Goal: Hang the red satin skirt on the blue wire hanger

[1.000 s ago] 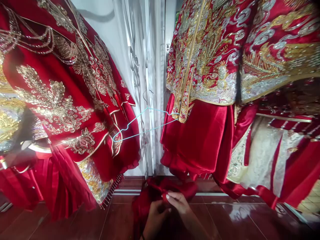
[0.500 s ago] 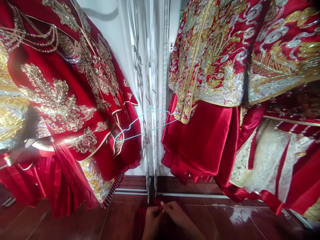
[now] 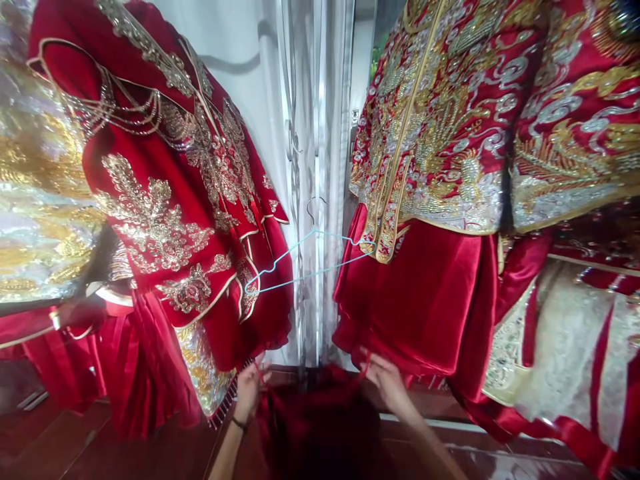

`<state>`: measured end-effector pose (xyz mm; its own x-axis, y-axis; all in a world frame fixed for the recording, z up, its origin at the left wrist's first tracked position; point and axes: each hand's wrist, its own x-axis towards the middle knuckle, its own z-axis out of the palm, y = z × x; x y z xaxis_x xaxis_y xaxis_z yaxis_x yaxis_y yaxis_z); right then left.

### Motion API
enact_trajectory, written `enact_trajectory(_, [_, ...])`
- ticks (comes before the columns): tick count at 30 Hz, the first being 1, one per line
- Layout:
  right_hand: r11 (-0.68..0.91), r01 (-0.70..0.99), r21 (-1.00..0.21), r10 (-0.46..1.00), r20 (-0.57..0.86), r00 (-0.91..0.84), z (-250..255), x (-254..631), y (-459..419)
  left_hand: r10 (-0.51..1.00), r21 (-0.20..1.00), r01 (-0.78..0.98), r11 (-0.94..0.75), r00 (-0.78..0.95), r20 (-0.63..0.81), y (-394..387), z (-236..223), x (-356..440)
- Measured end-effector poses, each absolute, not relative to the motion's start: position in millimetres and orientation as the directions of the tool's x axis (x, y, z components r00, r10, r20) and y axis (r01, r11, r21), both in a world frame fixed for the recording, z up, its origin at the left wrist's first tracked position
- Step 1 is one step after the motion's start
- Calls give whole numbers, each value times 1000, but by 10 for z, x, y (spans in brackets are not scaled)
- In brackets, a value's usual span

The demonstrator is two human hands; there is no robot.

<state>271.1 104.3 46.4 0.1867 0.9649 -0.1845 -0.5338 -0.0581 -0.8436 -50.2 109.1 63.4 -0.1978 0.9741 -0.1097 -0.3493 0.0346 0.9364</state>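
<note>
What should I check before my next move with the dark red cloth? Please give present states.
1. Left-hand grip holding a red strap: ok.
2. Right-hand grip holding a red strap: ok.
3. Light blue hanger bare: ok.
4. Hanger apart from the jackets: cannot tell; its ends overlap them in view.
5. Dark red cloth off the floor: cannot tell, lower edge not visible.

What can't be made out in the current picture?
- Head view: lower part of the dark red garment, cut off by the bottom edge; its folds, lost in shadow.
- Head view: exact grip of the right hand, blurred.
- Head view: left part of the gold-and-white garment, cut off by the left edge.
</note>
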Motion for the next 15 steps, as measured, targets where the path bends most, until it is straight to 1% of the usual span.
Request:
enact_trajectory(2, [46,-510,-859,954,-115,279,824,2871,1183,977,972,-224,-69,-213,21,1235,1034,-603])
enact_trajectory(5, [222,-428,-876,924,49,380,1379,3055,1370,943,968,-46,-247,-239,230,1448,1646,-615])
enact_trajectory(7, [321,-376,-869,900,157,406,1668,3141,1461,908,947,-4,-322,-286,307,1586,1952,-578])
enact_trajectory(10, [379,-357,-854,891,232,390,1915,3199,1554,847,920,-26,-391,-401,348,1804,2171,-512])
enact_trajectory(13, [358,-354,-864,911,239,337,1989,3199,1641,780,899,-41,-435,-516,354,2039,2189,-457])
enact_trajectory(15, [359,-347,-866,909,240,342,1998,3214,1712,739,883,-62,-465,-577,348,2180,2179,-438])
